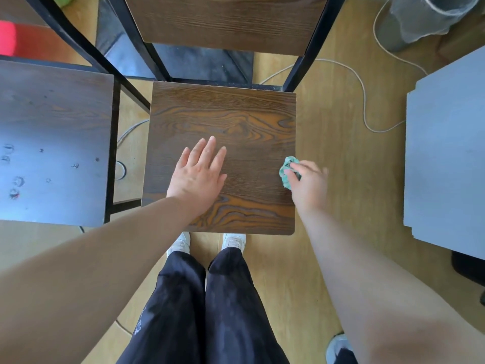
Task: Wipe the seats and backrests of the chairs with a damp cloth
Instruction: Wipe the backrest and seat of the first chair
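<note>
The left hand [198, 174] lies flat on the brown wood-grain seat [236, 119], fingers straight and slightly spread. The right hand [309, 183] grips a crumpled green cloth [286, 170] at the seat's right edge, the cloth touching the wood. The backrest [225, 19] rises beyond the seat. A second chair seat [52, 127] stands just to the left, and a pale cable [363, 95] curls across the floor on the right

Two bare forearms reach up from the lower corners of the frame toward its middle. The left hand [198, 174] lies palm down just left of centre, fingers straight and close together, pointing up-frame. The right hand [309, 185], slightly blurred, sits right of centre, its fingers curled round a small green cloth [288, 169].
</note>
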